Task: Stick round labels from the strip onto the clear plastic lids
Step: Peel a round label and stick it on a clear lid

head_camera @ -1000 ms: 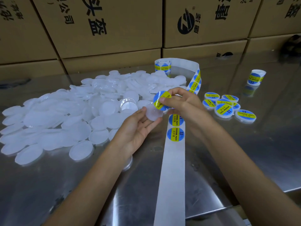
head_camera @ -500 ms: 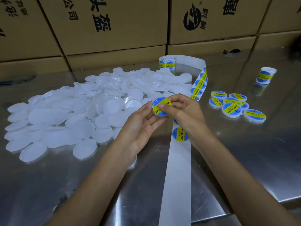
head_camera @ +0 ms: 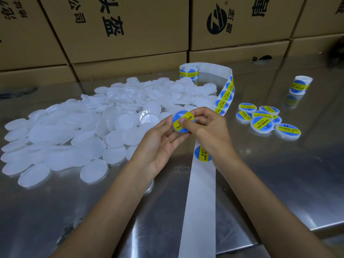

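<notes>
Both hands pinch one labelled lid.

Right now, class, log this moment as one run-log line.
step: pressing label on | left hand: cradles clear lid | right hand: thumb presses round label | strip: on table | labelled lids: right

Printed cardboard boxes behind steel table

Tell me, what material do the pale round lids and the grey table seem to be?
The pale round lids look like frosted, translucent plastic: milky and faintly see-through. The grey table seems to be brushed metal, probably stainless steel: it dimly mirrors the boxes and labels.
</notes>
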`<act>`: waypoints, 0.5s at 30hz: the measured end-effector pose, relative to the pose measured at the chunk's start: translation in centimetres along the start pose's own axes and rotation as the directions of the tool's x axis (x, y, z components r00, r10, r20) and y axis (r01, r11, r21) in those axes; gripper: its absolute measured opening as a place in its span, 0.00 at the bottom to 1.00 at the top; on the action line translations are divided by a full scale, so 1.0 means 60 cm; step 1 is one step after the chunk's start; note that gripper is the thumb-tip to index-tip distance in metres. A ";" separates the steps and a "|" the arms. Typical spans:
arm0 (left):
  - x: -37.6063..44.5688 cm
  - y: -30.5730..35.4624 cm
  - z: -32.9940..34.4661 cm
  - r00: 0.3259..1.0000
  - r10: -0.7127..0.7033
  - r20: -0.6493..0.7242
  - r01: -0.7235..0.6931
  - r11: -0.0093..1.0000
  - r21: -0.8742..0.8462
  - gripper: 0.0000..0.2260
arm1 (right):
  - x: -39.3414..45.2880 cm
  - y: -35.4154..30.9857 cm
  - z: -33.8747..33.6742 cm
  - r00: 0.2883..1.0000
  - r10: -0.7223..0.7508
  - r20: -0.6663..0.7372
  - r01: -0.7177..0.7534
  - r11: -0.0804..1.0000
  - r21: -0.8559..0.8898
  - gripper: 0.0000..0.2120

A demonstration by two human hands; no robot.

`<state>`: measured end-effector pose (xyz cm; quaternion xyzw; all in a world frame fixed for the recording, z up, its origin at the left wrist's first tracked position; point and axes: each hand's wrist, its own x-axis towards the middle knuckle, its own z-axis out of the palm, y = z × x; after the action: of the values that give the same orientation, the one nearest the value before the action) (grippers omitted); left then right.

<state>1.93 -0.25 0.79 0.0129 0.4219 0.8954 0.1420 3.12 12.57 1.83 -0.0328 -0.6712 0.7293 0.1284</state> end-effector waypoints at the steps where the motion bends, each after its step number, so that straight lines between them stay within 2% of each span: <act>1: 0.000 0.000 -0.001 1.000 0.002 0.003 -0.002 1.000 0.005 0.11 | -0.001 0.000 0.000 1.000 0.003 0.006 -0.003 1.000 0.007 0.07; 15: 0.004 -0.004 -0.004 1.000 0.001 0.023 -0.002 0.999 0.039 0.11 | 0.003 0.016 0.008 0.998 -0.037 -0.042 0.033 0.993 -0.109 0.11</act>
<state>1.71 -0.25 0.41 0.0265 0.4377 0.8868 0.1460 2.68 12.10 0.98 -0.0438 -0.7073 0.6885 0.1538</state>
